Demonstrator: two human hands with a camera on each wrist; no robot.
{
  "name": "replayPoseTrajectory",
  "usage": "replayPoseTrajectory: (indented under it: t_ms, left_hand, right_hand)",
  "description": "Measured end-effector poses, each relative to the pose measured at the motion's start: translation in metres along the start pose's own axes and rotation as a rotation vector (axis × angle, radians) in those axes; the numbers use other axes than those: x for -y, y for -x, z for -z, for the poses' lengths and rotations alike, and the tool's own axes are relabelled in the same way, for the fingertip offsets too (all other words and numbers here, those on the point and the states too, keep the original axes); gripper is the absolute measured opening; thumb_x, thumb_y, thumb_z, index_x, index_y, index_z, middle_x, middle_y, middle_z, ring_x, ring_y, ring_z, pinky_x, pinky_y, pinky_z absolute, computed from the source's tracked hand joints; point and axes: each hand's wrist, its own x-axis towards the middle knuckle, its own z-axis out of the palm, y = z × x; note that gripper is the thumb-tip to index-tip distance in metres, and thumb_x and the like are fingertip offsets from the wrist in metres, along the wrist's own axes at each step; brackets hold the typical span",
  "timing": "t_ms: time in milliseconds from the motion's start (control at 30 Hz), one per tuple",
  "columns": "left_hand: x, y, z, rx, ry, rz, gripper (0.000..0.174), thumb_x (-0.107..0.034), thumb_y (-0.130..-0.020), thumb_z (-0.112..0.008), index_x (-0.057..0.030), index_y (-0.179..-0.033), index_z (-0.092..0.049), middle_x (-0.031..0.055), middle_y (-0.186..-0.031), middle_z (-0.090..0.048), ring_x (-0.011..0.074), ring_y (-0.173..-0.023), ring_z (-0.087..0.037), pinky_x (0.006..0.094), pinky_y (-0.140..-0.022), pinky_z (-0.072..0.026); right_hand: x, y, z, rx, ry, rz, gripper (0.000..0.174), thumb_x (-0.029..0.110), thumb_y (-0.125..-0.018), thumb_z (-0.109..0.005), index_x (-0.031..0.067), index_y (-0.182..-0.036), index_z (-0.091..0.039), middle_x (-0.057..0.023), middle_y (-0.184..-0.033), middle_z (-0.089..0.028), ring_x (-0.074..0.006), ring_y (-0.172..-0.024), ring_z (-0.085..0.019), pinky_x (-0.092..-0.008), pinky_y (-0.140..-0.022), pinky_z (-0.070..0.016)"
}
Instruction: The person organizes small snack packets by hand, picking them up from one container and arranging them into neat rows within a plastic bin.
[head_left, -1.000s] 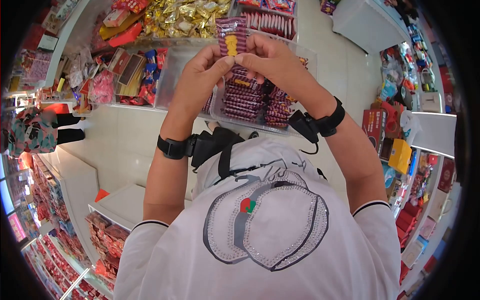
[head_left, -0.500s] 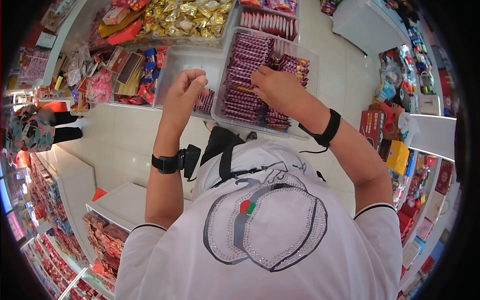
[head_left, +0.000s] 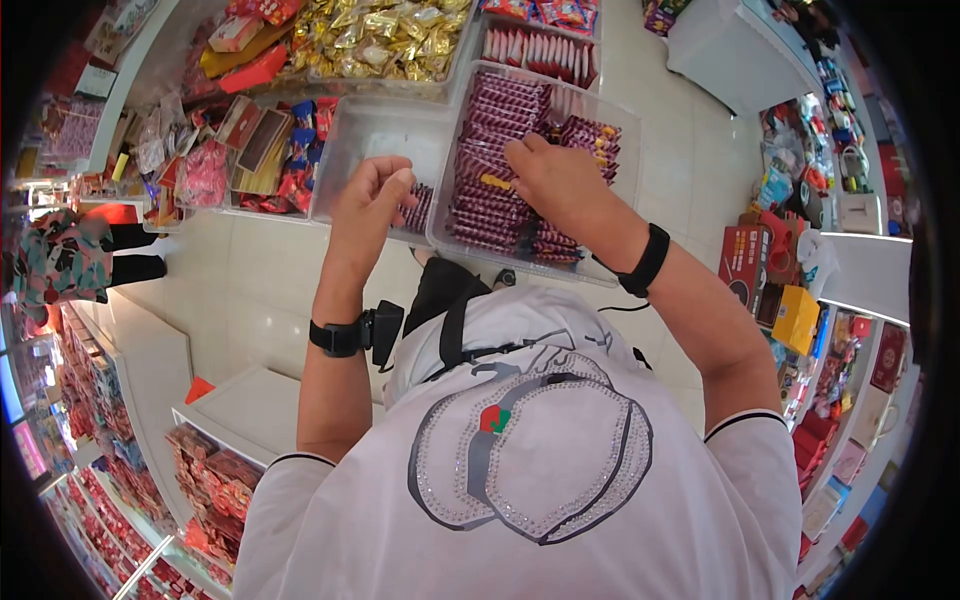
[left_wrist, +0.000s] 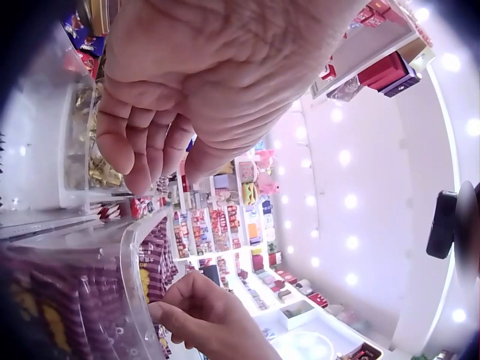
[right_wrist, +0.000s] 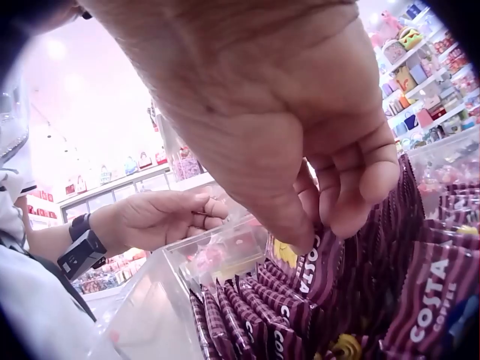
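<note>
The right hand reaches into a clear bin of upright purple striped packets. In the right wrist view, thumb and fingertips of this hand pinch the top of a packet with a yellow figure, standing in the row. The left hand hangs over the neighbouring clear bin, its fingers loosely bent and holding nothing. A few similar purple packets stand in that bin. In the left wrist view, the left palm is near the camera, above the right hand.
Gold-wrapped sweets fill a bin behind. Red and white packets stand in another. Boxes and bags lie left of the bins. A person in patterned clothing stands at far left, and a white cabinet stands at back right.
Both hands held one packet up over the bins a second ago. The left hand has since let go and moved down left; the right has gone down into the packets.
</note>
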Motion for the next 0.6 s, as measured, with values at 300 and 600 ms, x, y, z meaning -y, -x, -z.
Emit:
replayPoseTrajectory:
  t_ms: [300,600]
  left_hand:
    - [0.000,-0.001,-0.003,0.052,-0.002,0.008,0.034,-0.028,-0.101,-0.063,-0.0024,-0.123,-0.062,0.0043,-0.108,-0.067,0.0099,-0.087,-0.064,0.0242,-0.071,-0.0482]
    - [-0.038,0.009,-0.040,0.172,-0.486,-0.433,0.022,-0.013,-0.099,-0.064,-0.0028,-0.119,-0.067,0.0059,-0.105,-0.070,0.0139,-0.089,-0.063,0.0273,-0.080,-0.0496]
  right_hand:
    - [-0.009,0.004,0.018,0.011,-0.218,-0.099,0.018,0.018,-0.086,-0.070,0.0044,-0.094,-0.061,-0.0139,-0.090,-0.065,-0.0362,-0.084,-0.068,-0.0468,-0.073,-0.0558]
    - [-0.035,0.023,0.024,-0.043,-0.474,-0.208,0.012,0.016,-0.089,-0.064,0.0040,-0.091,-0.064,-0.0154,-0.087,-0.068,-0.0375,-0.085,-0.067,-0.0481,-0.075,-0.0523]
